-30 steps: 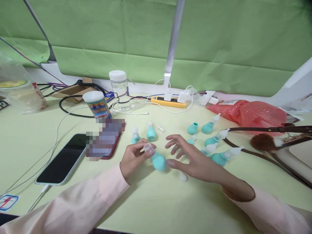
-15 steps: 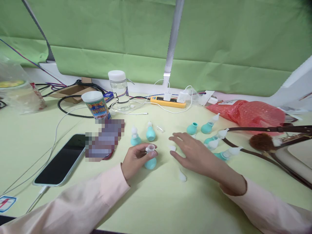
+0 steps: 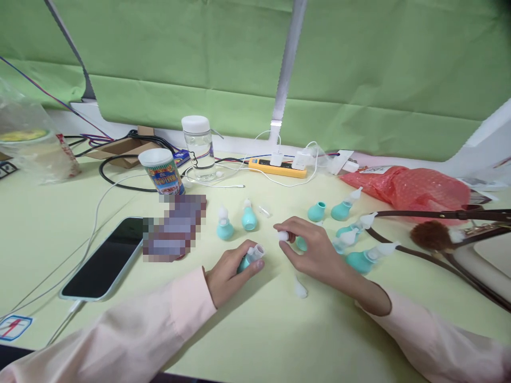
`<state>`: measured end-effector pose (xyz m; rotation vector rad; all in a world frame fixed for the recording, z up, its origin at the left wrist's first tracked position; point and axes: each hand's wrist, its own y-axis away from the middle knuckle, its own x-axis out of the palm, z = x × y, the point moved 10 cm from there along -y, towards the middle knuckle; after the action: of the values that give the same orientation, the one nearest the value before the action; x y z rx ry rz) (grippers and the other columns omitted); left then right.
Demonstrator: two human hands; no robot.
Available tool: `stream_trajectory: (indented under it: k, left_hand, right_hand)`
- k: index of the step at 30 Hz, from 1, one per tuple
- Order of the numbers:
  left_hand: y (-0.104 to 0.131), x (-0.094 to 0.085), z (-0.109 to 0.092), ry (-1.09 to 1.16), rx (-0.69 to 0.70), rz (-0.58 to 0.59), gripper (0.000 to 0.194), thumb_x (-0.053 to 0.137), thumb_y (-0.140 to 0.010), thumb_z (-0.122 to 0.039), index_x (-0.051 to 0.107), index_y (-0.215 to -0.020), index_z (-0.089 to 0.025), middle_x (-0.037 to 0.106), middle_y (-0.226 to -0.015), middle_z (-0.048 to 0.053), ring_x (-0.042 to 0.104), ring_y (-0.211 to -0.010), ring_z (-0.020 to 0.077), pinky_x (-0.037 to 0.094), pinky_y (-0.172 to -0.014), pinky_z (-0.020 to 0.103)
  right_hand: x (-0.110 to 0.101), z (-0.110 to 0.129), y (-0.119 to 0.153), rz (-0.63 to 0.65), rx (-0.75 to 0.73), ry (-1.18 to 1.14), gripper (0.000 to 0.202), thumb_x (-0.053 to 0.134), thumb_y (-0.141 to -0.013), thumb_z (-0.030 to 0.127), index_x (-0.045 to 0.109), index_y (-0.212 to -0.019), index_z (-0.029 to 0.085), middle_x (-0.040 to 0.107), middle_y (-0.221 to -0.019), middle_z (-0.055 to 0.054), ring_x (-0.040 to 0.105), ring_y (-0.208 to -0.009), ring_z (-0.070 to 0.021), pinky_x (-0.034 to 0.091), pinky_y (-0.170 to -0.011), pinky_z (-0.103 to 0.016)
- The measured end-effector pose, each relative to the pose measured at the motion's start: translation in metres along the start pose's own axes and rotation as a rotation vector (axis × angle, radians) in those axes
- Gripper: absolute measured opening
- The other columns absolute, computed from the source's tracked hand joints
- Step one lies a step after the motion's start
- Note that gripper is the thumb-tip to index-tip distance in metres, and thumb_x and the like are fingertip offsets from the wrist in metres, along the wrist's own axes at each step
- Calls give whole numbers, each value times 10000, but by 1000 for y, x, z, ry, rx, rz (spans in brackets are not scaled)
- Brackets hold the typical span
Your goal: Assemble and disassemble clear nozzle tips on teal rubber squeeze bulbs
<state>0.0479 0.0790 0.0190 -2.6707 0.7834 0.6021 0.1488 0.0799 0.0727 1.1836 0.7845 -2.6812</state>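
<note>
My left hand (image 3: 225,271) is wrapped round a teal bulb nasal aspirator (image 3: 244,263), whose clear open neck tilts up and to the right. Between thumb and fingers of my right hand (image 3: 319,247) is a small white cap (image 3: 282,235), lifted slightly, apart from the aspirator. A translucent white nozzle tip (image 3: 300,289) lies on the table below that hand. Behind the left hand stand two teal aspirators with white tops, one at left (image 3: 225,230) and another beside it (image 3: 249,219). Part of a teal bulb (image 3: 301,243) shows behind my right fingers.
On the right are an open teal bulb (image 3: 316,211), several aspirators with nozzles (image 3: 360,260), a red plastic bag (image 3: 415,189) and a brown strap (image 3: 403,215). A phone (image 3: 104,260), paper cup (image 3: 163,173), water bottle (image 3: 199,151) and yellow power strip (image 3: 275,168) stand left and behind.
My right hand has closed on the white cap and picked it up from the table. My left hand has tipped the aspirator's neck over to the right.
</note>
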Motion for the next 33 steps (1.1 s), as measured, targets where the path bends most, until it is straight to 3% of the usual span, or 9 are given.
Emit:
stream_trajectory:
  k: [5,8,14,23,33]
  left_hand:
    - [4,5,-1,11,-5,26,208,413,-791,-365,455,-859,-173,385,-505,-70,313,-456,76,237,-449,197]
    - [5,7,-3,51,13,36,209,417,-787,-372,459,-804,-168,378,-497,-69,307,-447,72,226,-441,195]
    - [5,2,-4,74,44,-11,209,465,-765,-353,512,-778,-150,403,-489,-58,318,-438,66,236,-435,194]
    - [4,0,0,66,44,-35,198,475,-767,-335,528,-778,-144,444,-475,-49,352,-438,73,258,-438,194]
    - [7,1,-9,-50,110,-31,177,475,-775,-305,543,-808,-145,424,-534,-49,331,-460,64,280,-461,183]
  right_hand:
    - [15,-12,5,116,311,-626,181,637,-641,241,619,-810,177,646,-837,-46,610,-773,-173,512,-720,-331]
    - [26,-12,10,174,376,-794,215,690,-584,252,622,-771,170,668,-848,-52,621,-813,-201,511,-738,-353]
    - [40,-16,16,262,437,-838,203,731,-514,243,653,-683,164,688,-753,-41,635,-780,-221,508,-728,-350]
    - [44,-26,18,156,510,-941,196,747,-491,230,571,-552,169,681,-647,-13,632,-787,-205,480,-733,-328]
    - [52,-28,20,309,599,-941,174,752,-461,156,586,-507,137,667,-579,-2,632,-630,-138,464,-604,-212]
